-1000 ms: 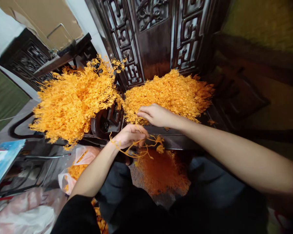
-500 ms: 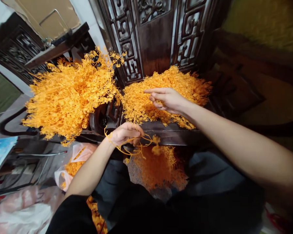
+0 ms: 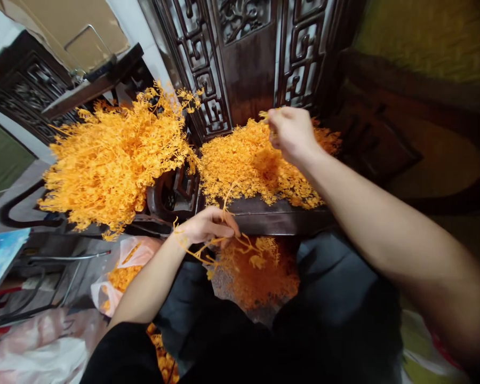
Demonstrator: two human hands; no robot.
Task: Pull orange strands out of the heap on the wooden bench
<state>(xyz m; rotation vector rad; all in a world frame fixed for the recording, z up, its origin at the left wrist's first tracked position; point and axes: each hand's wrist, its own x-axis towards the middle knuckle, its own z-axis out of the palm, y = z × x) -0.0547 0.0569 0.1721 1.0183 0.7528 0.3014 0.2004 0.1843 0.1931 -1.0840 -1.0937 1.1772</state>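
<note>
My left hand (image 3: 208,225) is closed around a bare, branching orange plastic stem (image 3: 202,258); its thin twigs spread out on both sides of the fingers, above my lap. Over the heap of small orange plastic sprigs (image 3: 230,165) on the dark wooden seat (image 3: 264,218), my right hand (image 3: 296,130) pinches an orange sprig (image 3: 264,115). Only a bit of that sprig shows past the fingertips; the rest is hidden by the hand.
A large bushy bundle of orange sprigs (image 3: 112,165) rests at the left. More orange pieces (image 3: 260,282) lie low between my knees. A pinkish plastic bag (image 3: 138,246) stands at the lower left. Behind the seat rises a carved wooden back (image 3: 250,69).
My right hand has moved up and away over the heap; its loosely extended fingers have closed on a sprig. My left hand stays nearly in place with the branching stem.
</note>
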